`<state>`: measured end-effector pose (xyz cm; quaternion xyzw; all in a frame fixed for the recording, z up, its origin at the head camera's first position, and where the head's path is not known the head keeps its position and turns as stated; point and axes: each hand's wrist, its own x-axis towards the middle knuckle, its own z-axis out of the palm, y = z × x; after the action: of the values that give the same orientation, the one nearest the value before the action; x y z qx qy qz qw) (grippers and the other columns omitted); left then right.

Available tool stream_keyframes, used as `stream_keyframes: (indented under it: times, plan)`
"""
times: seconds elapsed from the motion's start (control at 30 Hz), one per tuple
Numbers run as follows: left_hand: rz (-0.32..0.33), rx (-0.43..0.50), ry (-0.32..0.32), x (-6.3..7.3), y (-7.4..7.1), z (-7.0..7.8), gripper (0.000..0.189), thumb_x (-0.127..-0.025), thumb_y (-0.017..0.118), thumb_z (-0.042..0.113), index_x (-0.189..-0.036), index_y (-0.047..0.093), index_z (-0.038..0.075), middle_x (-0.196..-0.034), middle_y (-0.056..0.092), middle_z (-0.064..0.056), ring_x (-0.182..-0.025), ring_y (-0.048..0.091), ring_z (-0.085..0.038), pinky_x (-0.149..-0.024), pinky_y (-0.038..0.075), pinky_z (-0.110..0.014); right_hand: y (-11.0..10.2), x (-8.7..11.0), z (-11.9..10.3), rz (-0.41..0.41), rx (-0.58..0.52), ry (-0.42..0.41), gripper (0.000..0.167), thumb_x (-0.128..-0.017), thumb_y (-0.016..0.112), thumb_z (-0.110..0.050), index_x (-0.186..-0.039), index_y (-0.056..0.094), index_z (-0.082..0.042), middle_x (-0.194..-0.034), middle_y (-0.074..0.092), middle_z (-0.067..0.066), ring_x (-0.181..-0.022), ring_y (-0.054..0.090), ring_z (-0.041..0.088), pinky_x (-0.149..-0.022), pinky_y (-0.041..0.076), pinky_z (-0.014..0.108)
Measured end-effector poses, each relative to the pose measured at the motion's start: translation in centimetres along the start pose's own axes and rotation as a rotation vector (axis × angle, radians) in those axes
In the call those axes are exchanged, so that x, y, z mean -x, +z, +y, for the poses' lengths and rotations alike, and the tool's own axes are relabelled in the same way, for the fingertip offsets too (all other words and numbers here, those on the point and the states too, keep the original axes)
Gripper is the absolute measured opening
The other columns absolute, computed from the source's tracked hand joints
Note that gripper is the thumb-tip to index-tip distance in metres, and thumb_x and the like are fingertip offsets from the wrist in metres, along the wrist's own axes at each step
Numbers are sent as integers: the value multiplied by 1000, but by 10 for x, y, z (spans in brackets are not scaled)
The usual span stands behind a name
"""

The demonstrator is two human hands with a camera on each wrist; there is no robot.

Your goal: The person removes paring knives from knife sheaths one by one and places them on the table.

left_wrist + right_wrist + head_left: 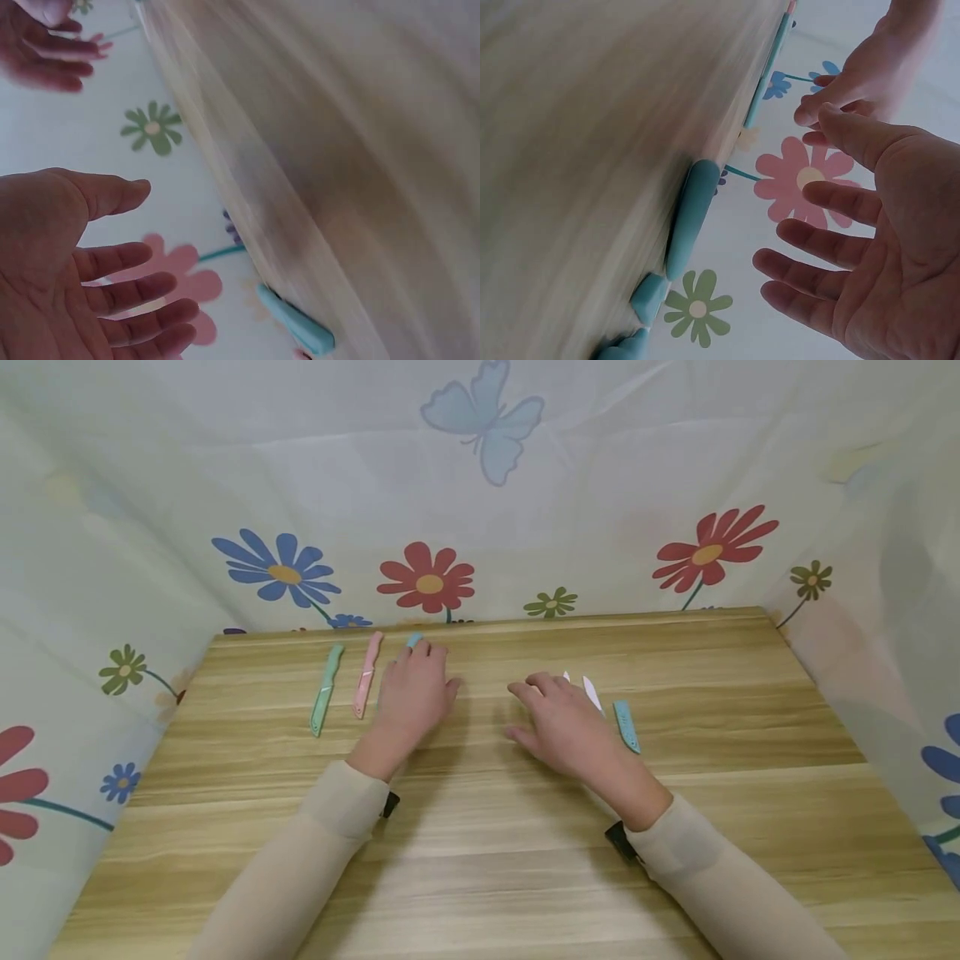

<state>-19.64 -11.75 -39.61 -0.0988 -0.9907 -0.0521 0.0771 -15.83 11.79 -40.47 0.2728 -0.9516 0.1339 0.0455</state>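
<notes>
My left hand [415, 693] hovers over the table with nothing in its grasp, its fingers spread in the left wrist view. It partly covers a blue knife [416, 639], of which one end shows past the fingers. A pink sheathed knife [367, 677] and a green sheathed knife [327, 690] lie to its left. My right hand [573, 727] also holds nothing, fingers loosely extended over two white blades [592, 694] that it partly hides. Just right of them is a blue sheath [626, 727]. Teal handles [692, 221] show on the table in the right wrist view.
The wood-grain table [480, 877] reaches back to a white curtain [600, 468] printed with flowers and a butterfly. The same cloth hangs on both sides. Dark wrist straps [621, 842] show at both cuffs.
</notes>
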Motion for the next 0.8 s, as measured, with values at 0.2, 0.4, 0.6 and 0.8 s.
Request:
stream_keyframes:
  times: [0.2, 0.4, 0.6, 0.8]
  plan:
    - [-19, 5, -38, -16, 0, -22, 52, -102, 72, 33, -134, 59, -6, -130, 62, -24, -119, 60, -44, -107, 47, -53, -1, 0, -7, -7, 24, -4, 61, -97, 78, -44, -146, 62, -10, -141, 61, 17, -129, 59, 39, -108, 48, 55]
    - [-37, 25, -99, -34, 6, -40, 51, -102, 71, 31, -134, 58, -8, -130, 60, -26, -122, 57, -47, -108, 46, -57, -1, -1, -11, -28, 47, -4, 63, -97, 77, -46, -147, 62, -12, -143, 60, 16, -131, 58, 38, -108, 48, 52]
    - [-50, 91, -133, -49, 11, -51, 45, -102, 67, 23, -130, 58, -11, -124, 58, -27, -117, 56, -47, -100, 51, -58, 2, -6, -14, -47, 43, -8, 62, -99, 76, -46, -149, 60, -13, -145, 59, 15, -133, 56, 39, -110, 47, 51]
    - [-87, 96, -148, -61, 15, -58, 40, -102, 62, 20, -124, 60, -13, -121, 58, -28, -113, 56, -48, -98, 51, -61, 5, -12, -17, -83, 30, -8, 62, -100, 74, -46, -151, 59, -15, -147, 57, 13, -136, 54, 38, -112, 45, 52]
